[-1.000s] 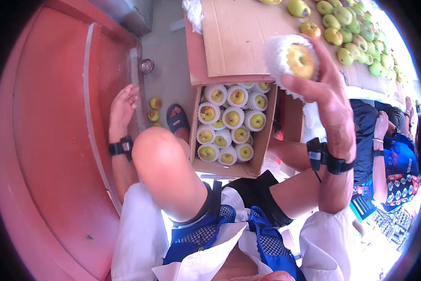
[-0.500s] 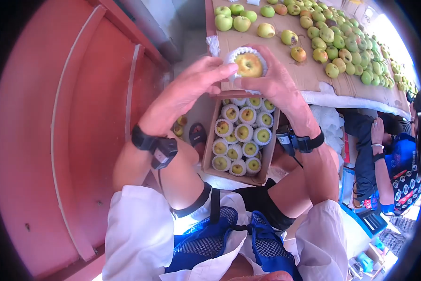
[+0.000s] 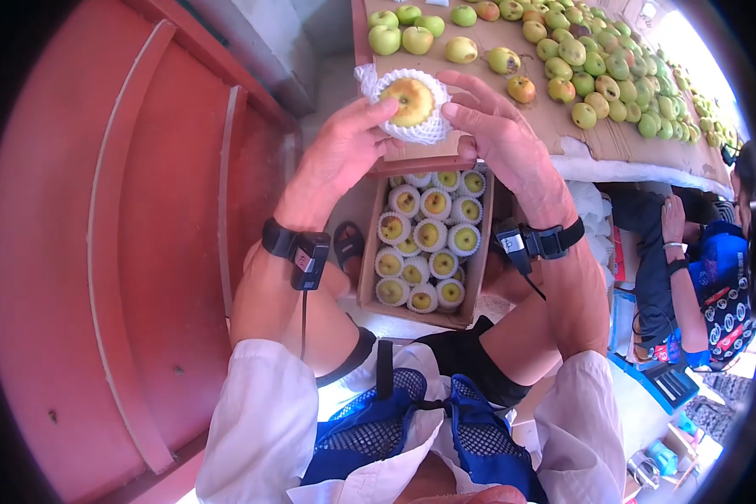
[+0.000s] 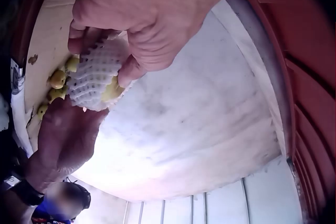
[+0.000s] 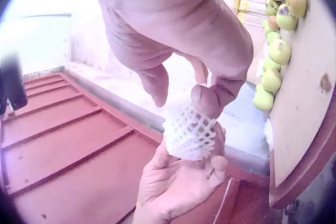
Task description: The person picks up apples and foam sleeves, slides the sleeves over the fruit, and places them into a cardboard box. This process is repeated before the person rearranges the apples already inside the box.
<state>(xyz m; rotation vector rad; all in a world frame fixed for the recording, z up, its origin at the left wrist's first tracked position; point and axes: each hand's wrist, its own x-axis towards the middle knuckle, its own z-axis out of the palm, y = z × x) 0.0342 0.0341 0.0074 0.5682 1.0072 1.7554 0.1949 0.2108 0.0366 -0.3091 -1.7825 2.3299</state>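
Note:
A yellow apple in a white foam net is held up above the box. My left hand grips it from the left, its thumb over the apple's face. On the other side my right hand has loosened its fingers, with the thumb tip right at the net's edge. In the right wrist view the left hand supports the netted apple from below, and the right hand's fingertips are at its top. The left wrist view shows the foam net between the left hand's fingers and thumb.
Below the hands stands a cardboard box of netted apples. Beyond it, a cardboard-covered table bears many loose apples. A red panelled door is on the left; another person sits at right.
The right hand first held the apple alone at the right. The left hand came up from beside the door and took hold of it; the apple moved left, and the right hand's grip loosened.

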